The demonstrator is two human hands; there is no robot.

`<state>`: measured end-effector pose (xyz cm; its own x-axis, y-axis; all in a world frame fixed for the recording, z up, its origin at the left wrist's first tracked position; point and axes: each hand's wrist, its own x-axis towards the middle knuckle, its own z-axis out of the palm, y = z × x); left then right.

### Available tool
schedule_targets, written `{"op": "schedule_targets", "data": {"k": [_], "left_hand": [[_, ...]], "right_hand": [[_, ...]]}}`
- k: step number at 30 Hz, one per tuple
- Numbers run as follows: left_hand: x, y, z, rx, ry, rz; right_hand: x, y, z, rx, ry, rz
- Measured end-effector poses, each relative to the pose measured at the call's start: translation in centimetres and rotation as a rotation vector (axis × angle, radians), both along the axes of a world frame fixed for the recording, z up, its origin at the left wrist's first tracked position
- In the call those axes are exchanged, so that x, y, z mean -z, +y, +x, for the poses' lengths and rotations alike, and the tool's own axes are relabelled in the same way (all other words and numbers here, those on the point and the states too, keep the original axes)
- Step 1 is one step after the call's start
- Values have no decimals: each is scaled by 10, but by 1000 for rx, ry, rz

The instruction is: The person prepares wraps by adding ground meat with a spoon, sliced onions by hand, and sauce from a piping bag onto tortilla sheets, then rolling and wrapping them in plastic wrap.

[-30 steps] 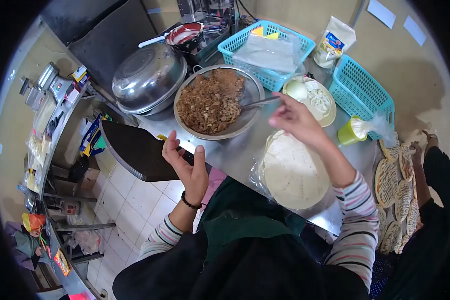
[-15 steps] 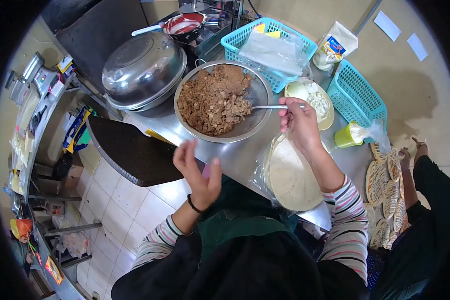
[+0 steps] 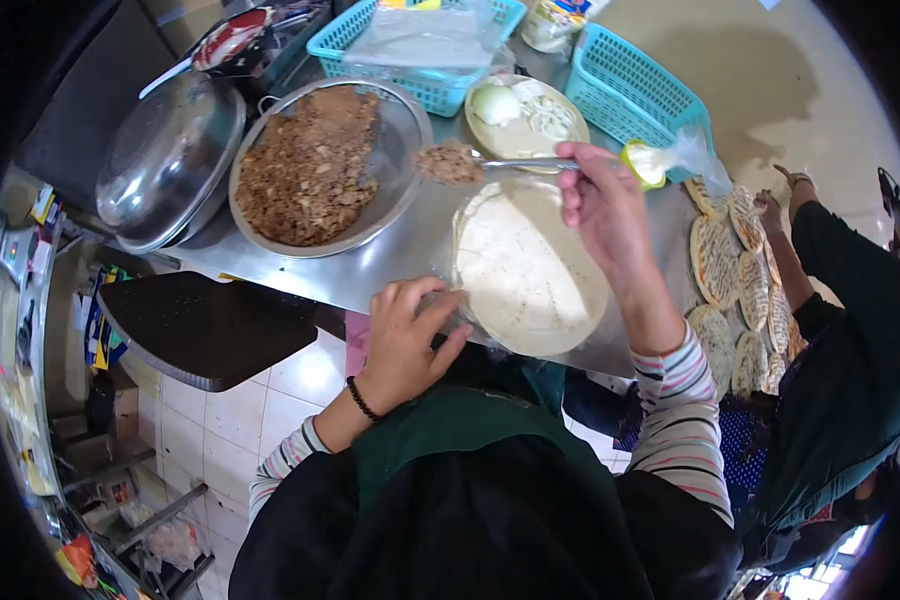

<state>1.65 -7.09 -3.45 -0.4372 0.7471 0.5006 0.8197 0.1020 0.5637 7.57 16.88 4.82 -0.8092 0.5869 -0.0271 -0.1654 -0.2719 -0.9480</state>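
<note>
My right hand (image 3: 610, 205) grips a metal spoon (image 3: 525, 163) by its handle. A heap of brown ground filling (image 3: 450, 164) sits on the spoon, held above the table between the bowl and the flatbreads. Below it lies a stack of round, pale flatbreads (image 3: 530, 270) on clear plastic. My left hand (image 3: 405, 335) is open at the table's front edge, its fingers spread by the plastic left of the stack; whether they touch it I cannot tell. To the left stands a wide metal bowl (image 3: 405, 150) with more brown filling.
A domed metal lid (image 3: 175, 150) covers a pot at the left. Behind are a plate (image 3: 525, 143) with onion, turquoise baskets (image 3: 635, 90) and a yellow-green cup (image 3: 645, 165). Grilled flatbreads (image 3: 718, 265) lie at the right, near another person's hand (image 3: 767, 208). A dark chair seat (image 3: 205, 325) stands front left.
The spoon has come up out of the bowl with filling on it, toward the flatbreads. My left hand has lowered to the plastic beside the stack. The view has shifted right.
</note>
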Motion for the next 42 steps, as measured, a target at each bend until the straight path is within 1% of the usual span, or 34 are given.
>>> {"op": "schedule_targets", "data": {"k": [3, 6, 9, 11, 13, 17, 18, 20, 21, 23, 25, 26, 28, 29, 30, 31, 32, 34, 35, 37, 38, 39, 40, 41, 42], "left_hand": [[4, 6, 3, -17, 4, -8], [3, 12, 5, -72, 37, -8], [3, 16, 9, -53, 64, -6], [-1, 20, 13, -53, 83, -34], [-7, 23, 16, -12, 128, -63], [0, 26, 14, -2, 207, -107], [-1, 27, 14, -1, 233, -75], [-3, 29, 16, -4, 264, -45], [-6, 31, 17, -34, 247, -40], [-13, 34, 21, -65, 230, -35], [-17, 34, 27, -74, 42, -79], [-17, 36, 30, -72, 42, -79], [-16, 37, 34, -76, -161, 74], [-15, 36, 35, -76, -159, 73], [-14, 34, 35, -68, -277, 112], [-11, 32, 34, -63, -393, 151], [-7, 30, 34, -72, -387, 153], [4, 26, 32, 12, -763, 310], [9, 24, 33, 60, -1043, 407], [4, 23, 31, 49, -1258, 472], [0, 23, 29, 28, -1243, 488], [-4, 24, 28, 21, -1351, 486], [-6, 25, 26, 19, -1463, 483], [-6, 24, 24, 13, -1459, 499], [-3, 24, 20, 32, -1433, 443]], "right_hand": [[-3, 9, 48, 100, -74, 28], [9, 10, 84, 183, -167, 52], [30, 6, 109, 172, -170, 59], [46, 4, 121, 158, -156, 33], [59, 3, 127, 145, -42, 78], [67, 3, 134, 127, 30, 190], [70, 4, 135, 120, 36, 185], [75, 8, 140, 65, 130, 455], [75, 10, 142, 63, 134, 453], [73, 11, 146, 34, 145, 662], [71, 8, 150, 58, 151, 692], [70, 8, 151, 81, 155, 723], [71, 8, 151, 90, 158, 704], [71, 7, 150, 98, 161, 686], [70, 8, 147, 98, 165, 686], [67, 10, 141, 125, 202, 624], [64, 12, 132, 148, 243, 559], [44, 9, 105, 113, 254, 502], [33, 6, 88, 89, 249, 444], [7, -10, 45, 30, 253, 473], [0, -18, 21, 6, 238, 518], [-3, -23, -3, -16, 249, 519], [-6, -27, -28, -55, 184, 609], [-9, -30, -47, -91, 117, 701], [-9, -30, -62, -100, 123, 707]]}}
